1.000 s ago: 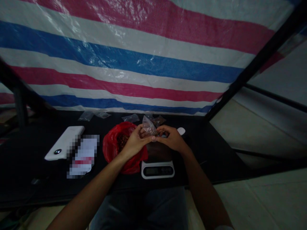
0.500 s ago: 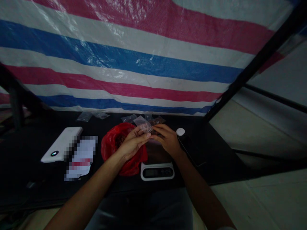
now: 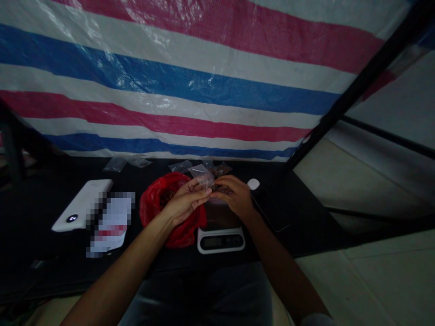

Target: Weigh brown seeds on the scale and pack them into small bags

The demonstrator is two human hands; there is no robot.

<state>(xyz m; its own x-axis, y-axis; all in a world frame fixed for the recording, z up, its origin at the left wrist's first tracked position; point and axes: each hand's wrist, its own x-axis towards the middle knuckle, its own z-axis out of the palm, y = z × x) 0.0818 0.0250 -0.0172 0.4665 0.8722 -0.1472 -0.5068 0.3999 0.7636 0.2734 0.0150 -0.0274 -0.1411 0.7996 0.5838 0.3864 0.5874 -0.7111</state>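
Clear plastic bag (image 3: 201,174) is held up between the left hand (image 3: 186,201) and the right hand (image 3: 238,194), beyond the display of the white-rimmed scale (image 3: 220,241) and just right of the red bag (image 3: 147,213). Its long axis is slanted: the flat upper end is tipped away and leftward over the left fingers, while the lower end is pinched nearer the right fingertips, where dark bits are probably contained, though the light is poor. Both hands are closed lightly on the plastic, the left with its palm partly turned up. In the red bag, which is opened wide and partly covered by the left wrist, small reddish-brown pieces (image 3: 167,198) are held. Along the back of the black table (image 3: 306,217), small clear packets (image 3: 115,164) are laid; nearer the hands, one brown-filled packet (image 3: 222,169) is set down.
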